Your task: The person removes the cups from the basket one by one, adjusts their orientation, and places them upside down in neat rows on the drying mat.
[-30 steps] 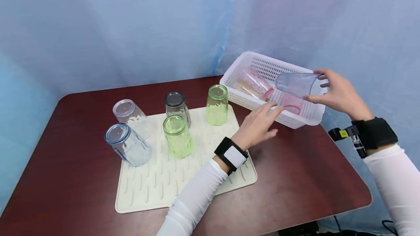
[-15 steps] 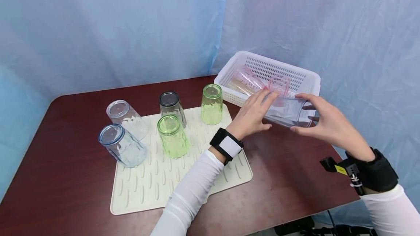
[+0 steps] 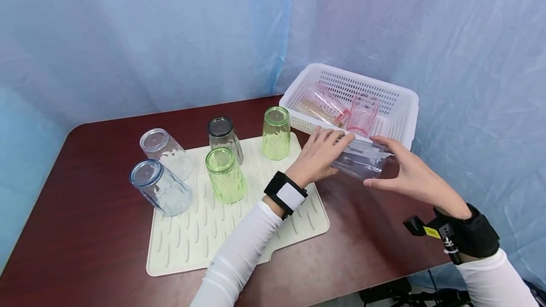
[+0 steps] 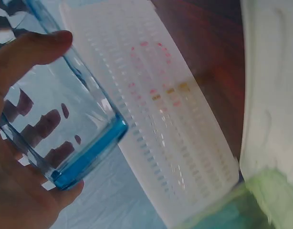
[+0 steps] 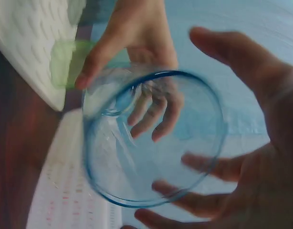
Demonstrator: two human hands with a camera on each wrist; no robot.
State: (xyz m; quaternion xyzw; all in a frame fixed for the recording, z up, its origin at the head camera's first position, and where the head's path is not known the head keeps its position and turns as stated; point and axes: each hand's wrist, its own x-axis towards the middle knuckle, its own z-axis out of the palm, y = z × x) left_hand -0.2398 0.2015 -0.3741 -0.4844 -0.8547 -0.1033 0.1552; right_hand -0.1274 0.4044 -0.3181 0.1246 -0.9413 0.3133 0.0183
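A clear blue-tinted drinking glass [image 3: 360,160] is held on its side above the table, in front of the basket. My left hand [image 3: 314,155] grips its base end; the left wrist view shows the thumb on one side of the glass [image 4: 65,119] and fingers behind it. Around the rim end, my right hand [image 3: 411,174] is spread, and in the right wrist view its thumb stands apart from the rim. Two pink glasses [image 3: 363,112] and a yellowish one [image 3: 313,109] lie in the white basket [image 3: 403,124].
A cream ridged drying mat [image 3: 183,250] lies on the dark red table [image 3: 94,231]. Upside-down glasses stand on it: two green ones [image 3: 226,184], a dark grey one [image 3: 226,139], a clear one [image 3: 170,155] and a blue one [image 3: 164,191]. Blue sheeting [image 3: 170,37] hangs behind.
The blue-tinted glass has come out of the basket toward the front. My left hand has taken hold of its base, and my right hand has loosened from the rim.
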